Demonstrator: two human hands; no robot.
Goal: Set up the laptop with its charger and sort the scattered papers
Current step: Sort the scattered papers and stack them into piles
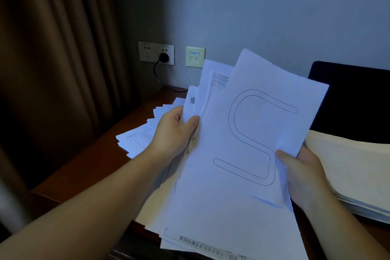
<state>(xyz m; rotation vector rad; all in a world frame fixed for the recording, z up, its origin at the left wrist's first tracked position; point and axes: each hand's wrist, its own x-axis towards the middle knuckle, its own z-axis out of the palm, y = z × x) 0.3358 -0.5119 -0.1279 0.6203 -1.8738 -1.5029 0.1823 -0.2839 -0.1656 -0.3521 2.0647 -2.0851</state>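
I hold a loose sheaf of white papers (242, 133) above the desk; the top sheet bears a large outlined S. My left hand (173, 131) grips the sheaf's left edge, thumb on top. My right hand (304, 175) pinches its right edge. More white sheets (139, 135) lie fanned on the desk behind my left hand. The laptop's dark screen (354, 99) stands open at the right, its base hidden by paper. A black charger plug (163, 57) sits in the wall socket, and its cable (157, 74) drops to the desk.
A thick stack of cream sheets (354, 171) lies at the right, in front of the laptop. The brown wooden desk (88, 167) ends at a left edge beside a dark curtain (52, 59). A network wall plate (195, 56) sits right of the socket.
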